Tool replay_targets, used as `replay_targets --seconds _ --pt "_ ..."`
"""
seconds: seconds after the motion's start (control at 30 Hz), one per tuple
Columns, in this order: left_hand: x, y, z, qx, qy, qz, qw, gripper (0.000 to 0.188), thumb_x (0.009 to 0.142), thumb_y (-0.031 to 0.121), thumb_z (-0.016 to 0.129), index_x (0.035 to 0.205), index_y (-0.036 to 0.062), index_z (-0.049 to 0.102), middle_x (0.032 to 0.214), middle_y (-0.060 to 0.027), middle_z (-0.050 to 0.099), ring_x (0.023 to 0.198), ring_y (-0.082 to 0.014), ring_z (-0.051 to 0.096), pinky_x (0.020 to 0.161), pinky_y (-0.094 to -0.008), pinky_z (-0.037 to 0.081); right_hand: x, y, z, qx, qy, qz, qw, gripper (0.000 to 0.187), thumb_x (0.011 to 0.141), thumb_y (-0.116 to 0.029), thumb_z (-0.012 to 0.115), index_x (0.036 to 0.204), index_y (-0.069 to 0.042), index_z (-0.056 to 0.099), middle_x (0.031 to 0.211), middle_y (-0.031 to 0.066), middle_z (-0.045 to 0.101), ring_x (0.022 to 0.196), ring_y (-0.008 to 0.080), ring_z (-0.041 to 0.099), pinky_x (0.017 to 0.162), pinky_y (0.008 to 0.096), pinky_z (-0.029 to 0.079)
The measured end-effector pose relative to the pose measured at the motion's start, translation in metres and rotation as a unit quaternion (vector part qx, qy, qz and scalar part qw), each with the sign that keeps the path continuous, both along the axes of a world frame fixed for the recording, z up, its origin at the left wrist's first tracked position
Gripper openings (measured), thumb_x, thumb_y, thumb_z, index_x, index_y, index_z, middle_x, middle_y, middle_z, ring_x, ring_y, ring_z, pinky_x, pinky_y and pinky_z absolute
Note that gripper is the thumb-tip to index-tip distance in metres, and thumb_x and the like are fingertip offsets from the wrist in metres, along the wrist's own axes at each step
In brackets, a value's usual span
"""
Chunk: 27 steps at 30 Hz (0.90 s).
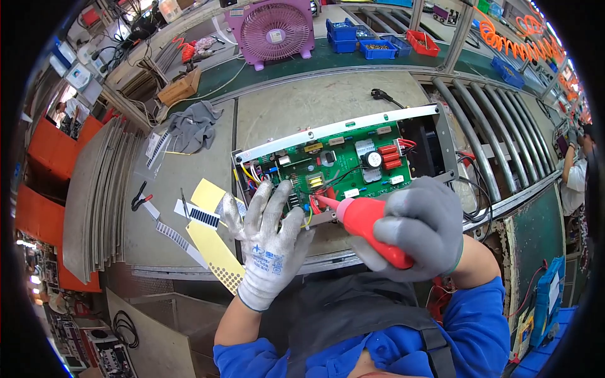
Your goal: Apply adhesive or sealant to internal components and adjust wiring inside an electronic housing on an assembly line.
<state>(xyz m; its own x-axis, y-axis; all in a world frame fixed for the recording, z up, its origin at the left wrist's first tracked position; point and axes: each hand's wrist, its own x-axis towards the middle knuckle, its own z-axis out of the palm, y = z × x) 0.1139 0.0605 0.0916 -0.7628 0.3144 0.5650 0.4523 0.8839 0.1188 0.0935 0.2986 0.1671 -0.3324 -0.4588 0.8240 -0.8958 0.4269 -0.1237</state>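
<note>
At frame centre, an open metal chassis (448, 142) is being supported face-up, exposing its circuit board (345, 162). The left hand (268, 238) is being held spread, seemingly for steadying; by the right hand (430, 228), a red squeeze bottle (363, 218) is being gripped, nozzle (328, 201) slanted leftward, probably for precision.
</note>
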Motion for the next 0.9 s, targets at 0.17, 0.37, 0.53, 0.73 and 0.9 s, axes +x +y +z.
replay_targets --seconds 0.17,0.37,0.53,0.73,0.9 --pt "0.002 0.000 0.002 0.004 0.011 0.003 1.000 0.043 0.059 0.016 0.085 0.096 0.0166 0.062 0.140 -0.0081 0.055 0.135 -0.0320 0.043 0.111 -0.0707 0.015 0.009 -0.014 0.002 0.051 0.023 0.024 0.998 0.027 0.063 -0.019 0.077 0.081 -0.011 0.059 0.083 0.0042 0.055 0.062 0.0202 0.057 0.052 0.0329 0.042" --pt "0.001 0.000 -0.002 -0.002 0.034 0.001 0.999 0.045 0.059 0.016 0.085 0.097 0.0173 0.060 0.140 -0.0062 0.055 0.135 -0.0312 0.043 0.112 -0.0708 0.015 -0.003 -0.022 0.032 0.047 -0.153 -0.030 0.987 0.024 0.070 -0.021 0.078 0.082 -0.009 0.060 0.080 0.0094 0.059 0.063 0.0297 0.061 0.054 0.0375 0.046" --pt "0.006 0.002 -0.002 0.008 0.011 0.016 1.000 0.046 0.060 0.017 0.086 0.100 0.0184 0.063 0.138 -0.0055 0.057 0.136 -0.0298 0.043 0.113 -0.0711 0.012 -0.040 -0.013 0.033 -0.018 -0.208 -0.029 0.978 0.030 0.073 -0.028 0.078 0.083 -0.006 0.062 0.072 0.0134 0.060 0.066 0.0338 0.064 0.061 0.0403 0.051" --pt "-0.014 -0.003 0.007 0.031 0.005 -0.009 0.999 0.044 0.062 0.017 0.086 0.100 0.0150 0.063 0.138 -0.0063 0.056 0.137 -0.0317 0.042 0.115 -0.0682 0.013 -0.045 0.019 0.001 -0.219 -0.345 -0.058 0.911 0.025 0.080 -0.025 0.075 0.086 -0.003 0.063 0.077 0.0070 0.062 0.071 0.0150 0.060 0.069 0.0309 0.049" --pt "-0.068 -0.019 0.013 0.047 0.008 -0.066 0.997 0.034 0.071 0.010 0.070 0.104 0.0103 0.060 0.132 -0.0124 0.059 0.137 -0.0369 0.042 0.118 -0.0569 0.021 -0.029 0.034 -0.054 -0.372 -0.230 -0.088 0.895 0.016 0.085 -0.013 0.067 0.093 -0.002 0.060 0.095 0.0071 0.058 0.087 0.0134 0.056 0.079 0.0287 0.047"
